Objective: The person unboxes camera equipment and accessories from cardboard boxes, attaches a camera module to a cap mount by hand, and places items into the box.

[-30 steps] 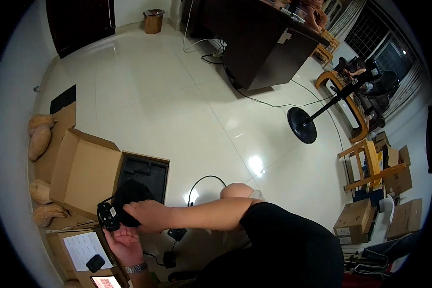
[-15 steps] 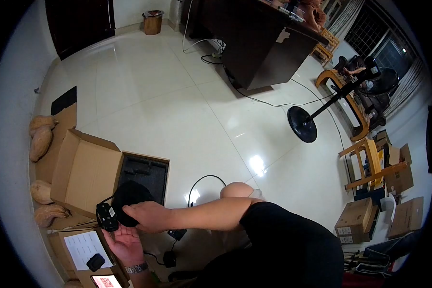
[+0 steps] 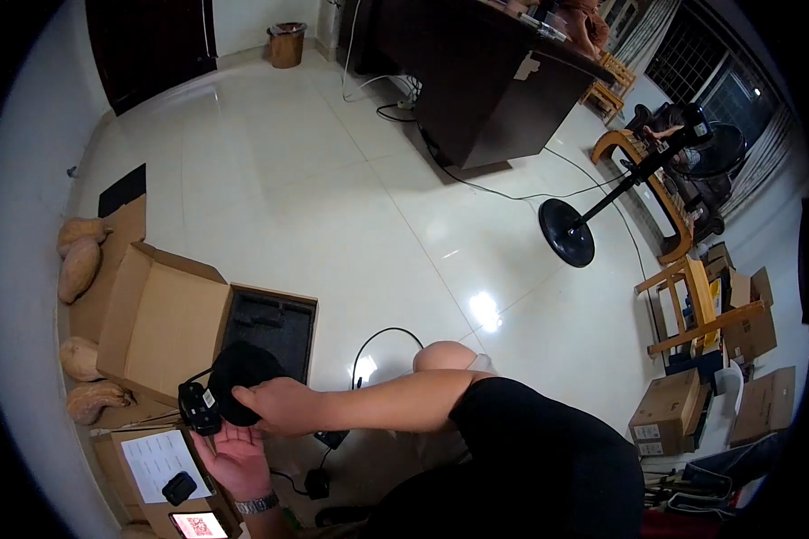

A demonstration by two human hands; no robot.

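Note:
A black cap-like item (image 3: pixel 247 368) is gripped at its near side by my right hand (image 3: pixel 283 406), with the fingers closed on it. A small black device (image 3: pixel 199 409) with a white label and a cable is at the item's left edge. My left hand (image 3: pixel 234 458), wearing a metal watch, lies palm up just below the device and the black item, its fingers stretched out. Whether its fingertips touch the device cannot be made out. Beyond the hands is an open cardboard box (image 3: pixel 166 314) with a black foam tray (image 3: pixel 274 328).
Gourds (image 3: pixel 81 269) lie on cardboard along the left wall. A paper sheet (image 3: pixel 157 458), a small black object (image 3: pixel 179 488) and a lit phone (image 3: pixel 198 525) are at lower left. Cables and an adapter (image 3: pixel 317 483) lie near my arm. A fan (image 3: pixel 566 234) and a desk (image 3: pixel 503 90) stand farther off.
The view has shifted very slightly. Both hands, the black item and the device keep nearly the same positions.

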